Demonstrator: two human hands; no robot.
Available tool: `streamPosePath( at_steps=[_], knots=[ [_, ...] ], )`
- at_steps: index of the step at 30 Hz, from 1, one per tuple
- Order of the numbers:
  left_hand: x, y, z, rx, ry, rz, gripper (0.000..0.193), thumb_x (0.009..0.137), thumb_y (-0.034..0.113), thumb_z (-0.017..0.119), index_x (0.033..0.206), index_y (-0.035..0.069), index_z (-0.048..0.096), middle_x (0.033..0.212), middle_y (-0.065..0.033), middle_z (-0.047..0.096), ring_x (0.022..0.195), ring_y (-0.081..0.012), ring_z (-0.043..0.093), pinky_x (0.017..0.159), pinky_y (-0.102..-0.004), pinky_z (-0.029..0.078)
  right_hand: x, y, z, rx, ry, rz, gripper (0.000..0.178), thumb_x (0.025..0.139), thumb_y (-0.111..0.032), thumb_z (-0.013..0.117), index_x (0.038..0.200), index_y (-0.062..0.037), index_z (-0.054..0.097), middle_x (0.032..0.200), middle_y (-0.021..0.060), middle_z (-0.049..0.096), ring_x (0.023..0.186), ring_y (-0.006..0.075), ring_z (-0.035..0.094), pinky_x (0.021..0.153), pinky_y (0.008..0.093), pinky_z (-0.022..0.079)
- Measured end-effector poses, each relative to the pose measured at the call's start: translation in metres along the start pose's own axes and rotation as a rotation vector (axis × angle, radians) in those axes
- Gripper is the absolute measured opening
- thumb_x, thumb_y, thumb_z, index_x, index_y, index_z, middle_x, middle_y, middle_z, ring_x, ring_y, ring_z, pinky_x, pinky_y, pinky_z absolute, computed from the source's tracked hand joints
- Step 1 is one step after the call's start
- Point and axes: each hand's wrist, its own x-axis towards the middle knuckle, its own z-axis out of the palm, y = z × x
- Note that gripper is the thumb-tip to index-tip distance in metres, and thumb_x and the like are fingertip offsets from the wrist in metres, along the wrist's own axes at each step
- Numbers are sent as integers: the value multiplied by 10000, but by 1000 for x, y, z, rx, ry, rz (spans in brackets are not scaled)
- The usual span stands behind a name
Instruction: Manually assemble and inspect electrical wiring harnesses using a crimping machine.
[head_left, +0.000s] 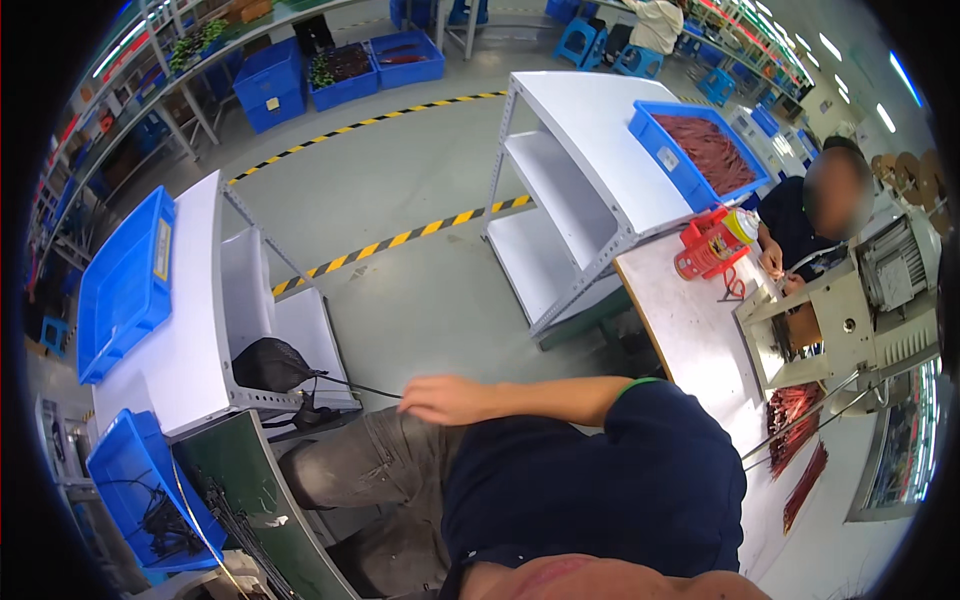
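My right hand [440,400] rests over my thigh, its fingers curled in at the end of a thin black cord [350,384]. That cord runs leftward to a dark, rounded, bag-like bundle [270,366] at the edge of the left white rack. Below the bundle hang black straps [312,412]. My left hand is out of sight.
Left are a white rack [200,290] with a blue tray [130,280], and a blue bin [155,500] of black cables. Right, another rack holds a blue tray [700,150] of reddish wires. A red spray can [715,247] and machine [850,325] stand near a co-worker [790,220].
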Motion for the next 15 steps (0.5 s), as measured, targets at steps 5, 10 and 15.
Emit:
streamPosePath(
  at_steps=[5, 10, 15],
  knots=[
    [20, 8, -11, -83, -5, 168, 324, 902, 185, 625, 1077, -83, 677, 1077, -258, 668, 963, -364, 621, 927, -420, 461, 30, -15, 42, 30, -176, -115, 381, 926, -255, 606, 1227, -26, 559, 1196, 189, 511, 1135, 333, 520, 947, 412, 461],
    [12, 7, -11, -169, -8, 246, 321, 899, 181, 625, 1077, -82, 677, 1075, -255, 669, 960, -361, 622, 924, -418, 463, 27, 7, 66, 81, -156, 138, 681, 938, -407, 578, 1400, 46, 364, 1357, 261, 416, 1250, 414, 439, 1070, 453, 369],
    [-3, -11, -23, -233, 11, 299, 319, 896, 176, 625, 1077, -81, 677, 1073, -253, 670, 957, -358, 623, 921, -416, 464, 50, 56, 73, 329, -367, 639, 931, 939, -708, 271, 1184, 146, 550, 1166, 331, 594, 1130, 443, 568, 993, 469, 427]
  ],
)
